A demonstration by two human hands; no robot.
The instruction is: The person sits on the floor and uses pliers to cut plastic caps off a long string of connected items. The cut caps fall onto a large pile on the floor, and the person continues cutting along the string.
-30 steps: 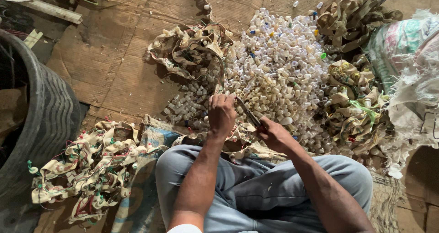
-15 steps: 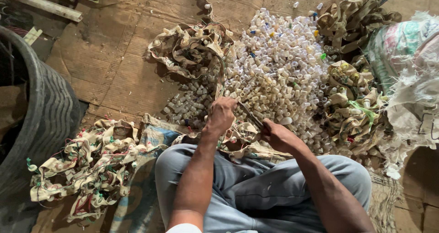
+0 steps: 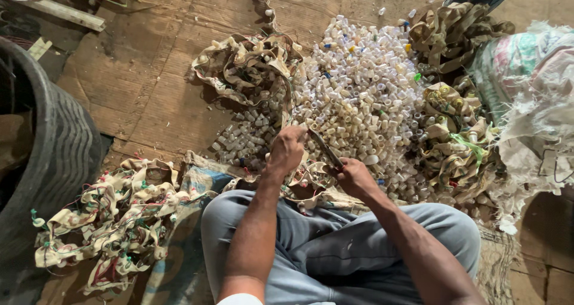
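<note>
Above my knees, left hand [image 3: 287,151] closed on a tan strip [image 3: 308,176] beside the cap pile [image 3: 359,95]. Right hand [image 3: 354,178] grips a knife [image 3: 326,148], blade angled toward the left. Cut strips [image 3: 113,215] heaped on the floor [image 3: 143,95], left.

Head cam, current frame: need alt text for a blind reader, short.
Seated person, seen from above, holds a dark blade in the right hand while the left hand grips a tan strip over the lap. Ahead on the wooden floor lies a heap of small white caps, with tangled strips alongside.
</note>
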